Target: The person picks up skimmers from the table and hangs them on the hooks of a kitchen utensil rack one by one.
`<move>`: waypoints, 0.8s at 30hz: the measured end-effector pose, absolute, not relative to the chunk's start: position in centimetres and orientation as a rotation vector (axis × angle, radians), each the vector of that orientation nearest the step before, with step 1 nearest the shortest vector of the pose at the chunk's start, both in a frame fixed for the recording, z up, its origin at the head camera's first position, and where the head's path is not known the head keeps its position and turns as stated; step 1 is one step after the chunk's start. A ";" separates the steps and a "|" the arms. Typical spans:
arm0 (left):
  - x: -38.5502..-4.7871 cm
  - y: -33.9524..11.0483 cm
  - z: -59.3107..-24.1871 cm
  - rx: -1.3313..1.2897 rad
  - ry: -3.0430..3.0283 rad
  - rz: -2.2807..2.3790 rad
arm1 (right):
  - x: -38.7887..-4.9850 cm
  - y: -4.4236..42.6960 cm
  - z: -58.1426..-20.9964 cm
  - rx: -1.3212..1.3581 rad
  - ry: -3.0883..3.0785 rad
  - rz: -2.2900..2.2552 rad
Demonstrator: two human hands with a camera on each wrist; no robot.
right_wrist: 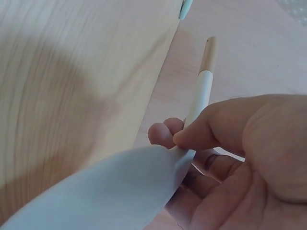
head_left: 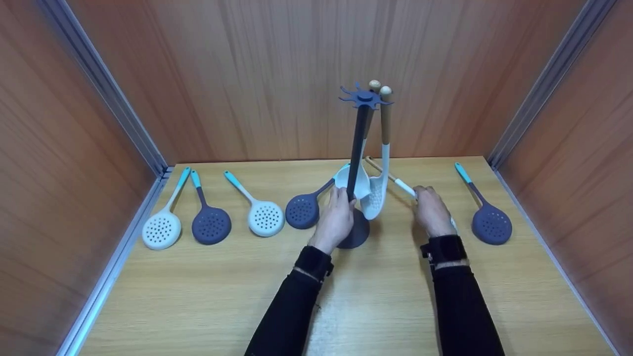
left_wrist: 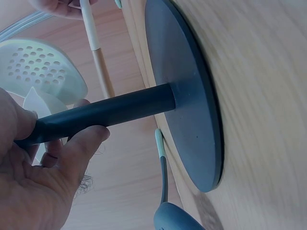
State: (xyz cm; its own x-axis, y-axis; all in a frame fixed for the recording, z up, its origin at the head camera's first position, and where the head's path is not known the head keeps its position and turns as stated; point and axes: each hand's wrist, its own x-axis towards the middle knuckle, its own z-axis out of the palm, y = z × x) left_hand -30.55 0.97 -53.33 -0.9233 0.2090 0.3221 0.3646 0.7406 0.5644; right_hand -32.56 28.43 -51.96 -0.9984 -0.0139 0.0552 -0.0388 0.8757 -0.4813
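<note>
Hands, head view: left hand (head_left: 334, 221) grips the stand (head_left: 357, 154), centre; right hand (head_left: 431, 211) holds a white utensil (head_left: 404, 187), right of centre.
Pole (left_wrist: 115, 111), left wrist view: gripped at left, base (left_wrist: 186, 129) right of centre; steady downward pressure should stop tipping.
Neck (right_wrist: 180, 155), right wrist view: pinched near centre, blade (right_wrist: 105, 191) lower left; a firm pinch should curb twisting.

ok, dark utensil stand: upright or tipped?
The stand is upright: its round base sits flat on the table, its pole rises from it, and the left hand grips the pole.
</note>
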 end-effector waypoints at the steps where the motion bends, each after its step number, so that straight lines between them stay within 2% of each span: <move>1: -30.6 1.0 -53.3 -0.456 -2.702 -0.945 | -32.5 28.5 -51.9 0.046 -2.993 0.762; 24: -30.8 1.0 -53.2 -0.413 -2.744 -0.946 | -32.1 28.5 -49.8 0.006 -2.919 0.818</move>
State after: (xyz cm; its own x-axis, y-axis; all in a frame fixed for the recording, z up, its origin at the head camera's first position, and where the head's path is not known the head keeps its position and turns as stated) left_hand -30.77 1.03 -53.18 -0.9389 0.1935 0.2845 0.3277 0.7549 0.5681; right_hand -32.07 28.48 -49.83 -0.9939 0.0259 0.1069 -0.0334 0.8548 -0.5179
